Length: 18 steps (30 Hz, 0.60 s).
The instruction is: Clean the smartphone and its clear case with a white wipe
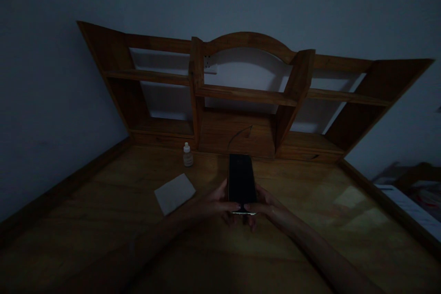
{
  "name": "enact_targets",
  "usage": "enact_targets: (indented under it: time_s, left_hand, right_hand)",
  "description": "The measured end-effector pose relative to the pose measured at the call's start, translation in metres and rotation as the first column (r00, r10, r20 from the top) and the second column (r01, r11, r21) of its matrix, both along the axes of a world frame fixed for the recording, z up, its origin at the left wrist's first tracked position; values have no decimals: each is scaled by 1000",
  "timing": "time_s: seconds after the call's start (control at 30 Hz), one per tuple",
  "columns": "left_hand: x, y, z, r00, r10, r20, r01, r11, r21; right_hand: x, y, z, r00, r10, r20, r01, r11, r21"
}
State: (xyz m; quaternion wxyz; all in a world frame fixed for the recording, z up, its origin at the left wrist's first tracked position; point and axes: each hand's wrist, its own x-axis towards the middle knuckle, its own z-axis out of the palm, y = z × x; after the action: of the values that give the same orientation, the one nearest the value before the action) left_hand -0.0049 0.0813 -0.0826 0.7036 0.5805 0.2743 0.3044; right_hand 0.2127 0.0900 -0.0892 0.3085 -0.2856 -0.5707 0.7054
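A dark smartphone (241, 179) is held upright over the desk, between both hands, its black face towards me. My left hand (220, 202) grips its left side, with the thumb laid across the lower front. From the other side my right hand (265, 200) closes on it in the same way, the two thumbs almost meeting near the bottom edge. Fingers of both hands curl behind and beneath the phone, partly hidden. To the left of my left hand lies a flat, pale folded cloth or paper (175, 194). Behind that stands a small dropper bottle (187, 155) with a white top.
A wooden shelf unit (246, 96) with several compartments and small drawers rises along the desk's back edge. The wooden desk (120, 202) has raised side edges. A white wall socket (210, 64) shows through the shelf. At far right is a pale surface (411, 204). The room is dim.
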Motion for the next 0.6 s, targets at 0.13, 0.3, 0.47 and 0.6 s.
enact_targets:
  time_s: [0.13, 0.3, 0.47, 0.6]
  left_hand:
    - [-1, 1, -6, 1000, -7, -3, 7, 999, 41]
    - [-2, 5, -10, 1000, -27, 0, 27, 999, 41]
    - [-2, 3, -2, 1000, -23, 0, 23, 1000, -5]
    - [-2, 0, 4, 998, 4, -57, -3, 1000, 23]
  right_hand:
    - [0, 2, -3, 1000, -22, 21, 22, 1000, -14]
    - [-1, 4, -6, 998, -42, 37, 45, 994, -95]
    - [0, 8, -5, 969, -239, 67, 242, 969, -51]
    - [1, 8, -1, 947, -312, 83, 312, 950, 4]
